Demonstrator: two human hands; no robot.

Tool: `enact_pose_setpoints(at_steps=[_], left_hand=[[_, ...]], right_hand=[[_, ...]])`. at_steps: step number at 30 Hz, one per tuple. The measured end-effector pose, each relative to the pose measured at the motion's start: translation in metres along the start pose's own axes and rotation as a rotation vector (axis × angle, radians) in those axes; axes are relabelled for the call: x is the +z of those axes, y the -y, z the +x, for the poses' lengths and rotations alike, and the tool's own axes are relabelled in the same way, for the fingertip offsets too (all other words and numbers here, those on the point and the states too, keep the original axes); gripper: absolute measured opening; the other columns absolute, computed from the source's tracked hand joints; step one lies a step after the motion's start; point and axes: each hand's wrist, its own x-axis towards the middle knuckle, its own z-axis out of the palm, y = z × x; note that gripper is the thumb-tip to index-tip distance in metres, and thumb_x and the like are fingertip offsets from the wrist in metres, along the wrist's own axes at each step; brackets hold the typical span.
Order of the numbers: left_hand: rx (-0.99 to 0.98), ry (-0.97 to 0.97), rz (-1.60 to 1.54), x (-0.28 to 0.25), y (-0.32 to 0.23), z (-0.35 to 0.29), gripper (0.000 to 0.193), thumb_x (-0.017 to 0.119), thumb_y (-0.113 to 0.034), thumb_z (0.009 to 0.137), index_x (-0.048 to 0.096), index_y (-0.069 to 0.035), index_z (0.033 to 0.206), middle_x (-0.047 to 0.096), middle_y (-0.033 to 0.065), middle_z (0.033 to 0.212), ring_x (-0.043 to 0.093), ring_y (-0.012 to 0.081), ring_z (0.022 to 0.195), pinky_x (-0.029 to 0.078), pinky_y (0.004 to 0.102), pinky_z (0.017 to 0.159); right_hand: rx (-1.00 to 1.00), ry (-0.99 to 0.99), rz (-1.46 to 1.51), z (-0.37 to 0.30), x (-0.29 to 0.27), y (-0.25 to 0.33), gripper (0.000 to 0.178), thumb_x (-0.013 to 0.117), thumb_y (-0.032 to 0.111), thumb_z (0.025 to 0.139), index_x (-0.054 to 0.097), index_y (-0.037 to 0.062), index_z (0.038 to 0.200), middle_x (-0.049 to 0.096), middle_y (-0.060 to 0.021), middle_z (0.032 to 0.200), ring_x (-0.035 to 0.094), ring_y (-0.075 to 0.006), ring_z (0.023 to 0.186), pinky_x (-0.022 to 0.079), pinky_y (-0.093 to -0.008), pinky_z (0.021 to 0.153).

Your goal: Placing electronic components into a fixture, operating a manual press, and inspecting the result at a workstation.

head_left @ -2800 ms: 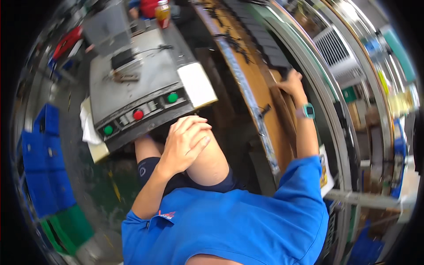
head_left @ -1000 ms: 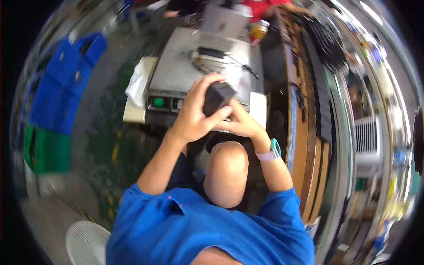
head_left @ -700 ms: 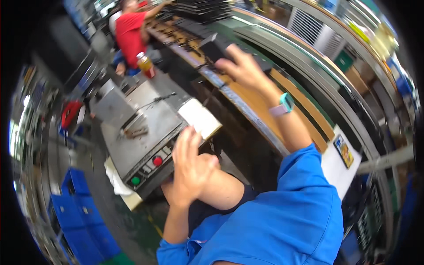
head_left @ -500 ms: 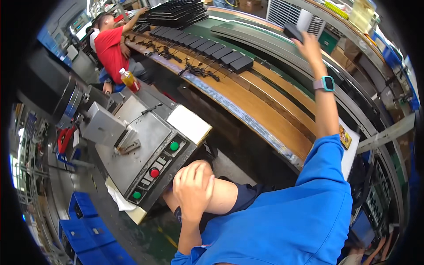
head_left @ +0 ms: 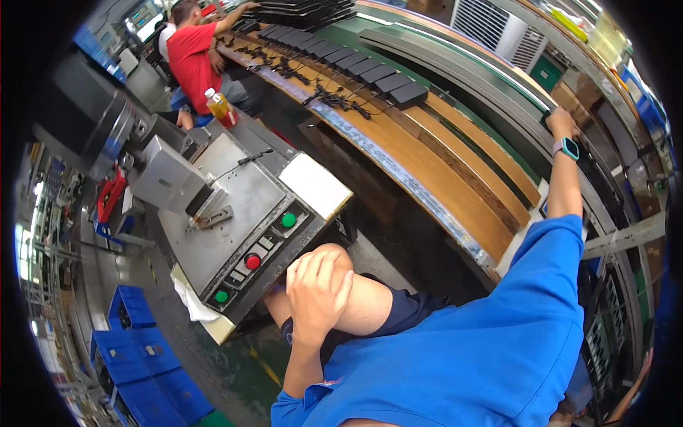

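Observation:
My left hand (head_left: 318,290) lies over my bent knee (head_left: 340,265), its fingers stretched flat and holding nothing. Far to the right, my right arm reaches over the bench with a watch on the wrist. My right hand (head_left: 563,124) is closed at the conveyor's side; a small dark edge of a black box (head_left: 546,118) shows beside the fingers, the rest covered by them. A row of black boxes (head_left: 382,75) with black cords (head_left: 334,99) lies along the wooden bench (head_left: 427,174).
On my left stands a machine with a metal plate (head_left: 242,178), green and red buttons (head_left: 252,261) and a short cord on top. A bottle (head_left: 221,108) stands at its far corner. Blue bins (head_left: 142,356) sit lower left. A co-worker in red (head_left: 193,57) sits at the far bench end.
My right hand has moved right and lower, from holding the black box up over the conveyor to its right side. The view has shifted a little. My left hand stays on the knee.

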Motion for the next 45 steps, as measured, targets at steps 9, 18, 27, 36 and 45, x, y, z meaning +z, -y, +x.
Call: enact_pose_setpoints(at_steps=[9,18,27,36,45], left_hand=[[-0.01,-0.081,-0.067,0.005,-0.007,-0.001,0.034,0.072,-0.022,0.077,0.066,-0.004,0.105,0.065,0.0116,0.104,0.06,0.0308,0.103,0.043,0.0427,0.097],[-0.153,-0.31,-0.334,-0.037,0.132,-0.024,0.036,0.068,-0.016,0.083,0.059,-0.003,0.116,0.06,0.0169,0.115,0.058,0.033,0.108,0.045,0.0414,0.097],[-0.339,-0.575,-0.228,-0.054,0.379,0.051,0.078,0.084,-0.019,0.072,0.043,-0.006,0.137,0.066,0.0134,0.117,0.061,0.0243,0.111,0.045,0.0364,0.1],[-0.201,-0.61,-1.17,-0.083,0.318,0.009,0.081,0.078,-0.017,0.079,0.036,-0.008,0.147,0.061,0.0105,0.121,0.057,0.0207,0.113,0.043,0.0347,0.101],[-0.494,-1.282,-1.891,-0.031,0.154,-0.149,0.051,0.053,-0.037,0.1,0.04,-0.017,0.145,0.057,0.0168,0.122,0.059,0.0256,0.105,0.052,0.041,0.082]], right_hand=[[-0.555,0.221,0.526,-0.215,-0.078,0.356,0.105,0.079,0.064,0.066,0.047,-0.0134,0.131,0.045,-0.0371,0.137,0.046,-0.0457,0.129,0.042,-0.0495,0.106],[-0.699,-0.799,0.01,-0.118,-0.047,0.301,0.094,0.085,0.057,0.062,0.054,-0.012,0.118,0.061,-0.0285,0.108,0.061,-0.0371,0.104,0.049,-0.0443,0.096],[-0.869,-0.005,1.582,-0.211,-0.303,0.322,0.049,0.073,0.009,0.084,0.051,-0.0006,0.127,0.065,-0.0134,0.106,0.06,-0.0182,0.089,0.051,-0.0289,0.072],[-1.308,1.025,1.3,-0.411,-0.197,0.507,0.048,0.073,0.011,0.088,0.053,-0.0022,0.129,0.064,-0.0058,0.109,0.059,-0.0122,0.093,0.048,-0.025,0.082],[-2.081,0.176,1.215,-0.547,-0.173,0.629,0.061,0.072,0.023,0.089,0.046,0.0045,0.142,0.06,-0.019,0.124,0.059,-0.0326,0.112,0.046,-0.038,0.098]])
